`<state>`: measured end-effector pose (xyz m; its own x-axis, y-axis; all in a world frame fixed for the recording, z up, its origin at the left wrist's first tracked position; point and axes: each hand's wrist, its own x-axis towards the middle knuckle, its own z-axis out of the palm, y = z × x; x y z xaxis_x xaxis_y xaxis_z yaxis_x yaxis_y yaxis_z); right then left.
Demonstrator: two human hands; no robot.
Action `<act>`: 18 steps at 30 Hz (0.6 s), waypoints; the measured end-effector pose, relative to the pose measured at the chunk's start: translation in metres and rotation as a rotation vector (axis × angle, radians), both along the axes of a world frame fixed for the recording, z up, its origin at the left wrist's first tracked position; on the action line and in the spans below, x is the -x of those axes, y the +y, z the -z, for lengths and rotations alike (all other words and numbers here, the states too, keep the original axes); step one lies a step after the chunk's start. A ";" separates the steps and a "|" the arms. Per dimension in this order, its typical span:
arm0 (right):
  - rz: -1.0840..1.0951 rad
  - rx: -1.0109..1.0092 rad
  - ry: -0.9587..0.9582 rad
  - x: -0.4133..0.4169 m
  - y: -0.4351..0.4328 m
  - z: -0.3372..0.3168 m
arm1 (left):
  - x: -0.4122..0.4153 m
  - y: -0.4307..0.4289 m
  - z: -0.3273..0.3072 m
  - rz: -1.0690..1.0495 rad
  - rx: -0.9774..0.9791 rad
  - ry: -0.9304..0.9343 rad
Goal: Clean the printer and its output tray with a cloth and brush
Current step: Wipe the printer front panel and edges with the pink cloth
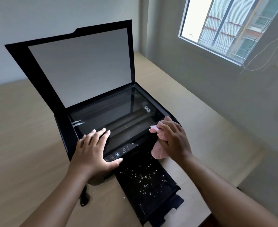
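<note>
The printer sits lid-up, its output tray extending toward the person; left hand lies spread flat, right hand pinches a pink cloth

a light beige wooden tabletop carries a black flatbed printer near its middle. the printer's black plastic output tray reaches toward the near edge. a small black object, partly hidden, lies on the tabletop just left of the tray.

Both forearms are bare from the frame's lower edge to the wrists. The left hand and right hand are bare too, with short nails.
</note>
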<state>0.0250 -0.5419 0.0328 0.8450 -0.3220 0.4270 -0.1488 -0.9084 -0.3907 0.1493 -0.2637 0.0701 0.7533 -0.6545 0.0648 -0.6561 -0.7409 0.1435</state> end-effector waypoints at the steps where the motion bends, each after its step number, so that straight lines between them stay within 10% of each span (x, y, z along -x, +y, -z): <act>1: 0.025 0.029 0.015 0.001 -0.011 -0.004 | -0.001 0.000 0.000 0.000 -0.005 0.001; 18: -0.072 0.104 0.109 -0.006 -0.016 -0.005 | 0.000 -0.001 -0.001 0.000 -0.003 -0.004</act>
